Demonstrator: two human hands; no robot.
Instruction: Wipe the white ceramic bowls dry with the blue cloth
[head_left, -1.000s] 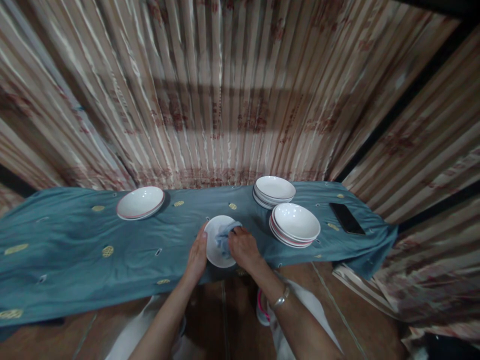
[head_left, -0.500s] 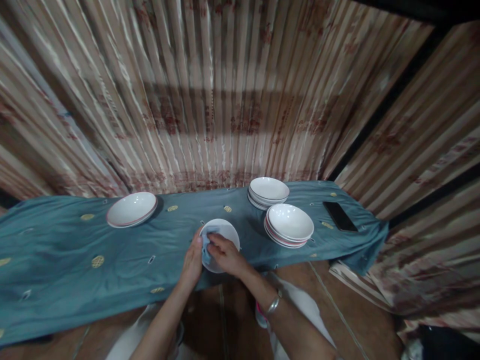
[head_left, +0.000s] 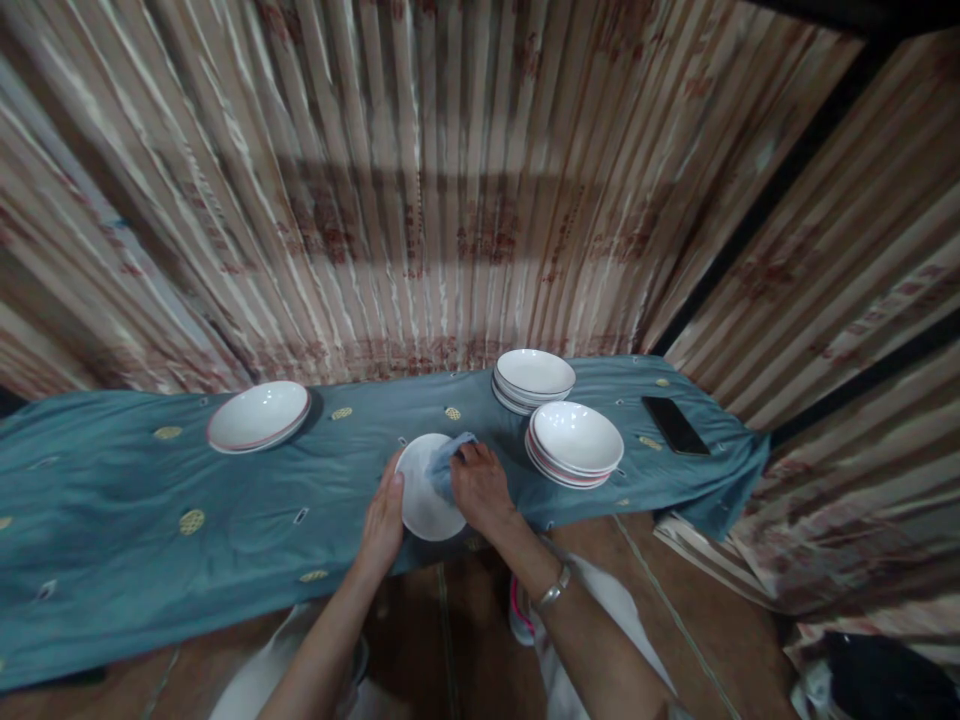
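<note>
A white plate (head_left: 424, 512) is tilted near the front edge of the cloth-covered table. My left hand (head_left: 384, 515) grips its left rim, thumb on top and the other fingers out of sight behind it. My right hand (head_left: 480, 485) is closed on a light blue cloth (head_left: 444, 462), which lies against the plate's right side. A silver bracelet circles my right wrist. To the right stand a stack of white dishes with pink rims (head_left: 577, 440) and, behind it, a stack with dark rims (head_left: 534, 375).
Pink-rimmed dishes (head_left: 259, 418) sit at the table's left. A black phone (head_left: 675, 425) lies near the right end. The table wears a teal cloth (head_left: 247, 520) with yellow motifs. Pleated curtains (head_left: 450, 200) hang behind and on the right. A dark metal bar (head_left: 757, 215) slants at right.
My right hand has swept the blue cloth from the plate's left side over to its right rim. My left hand keeps its hold on the left rim.
</note>
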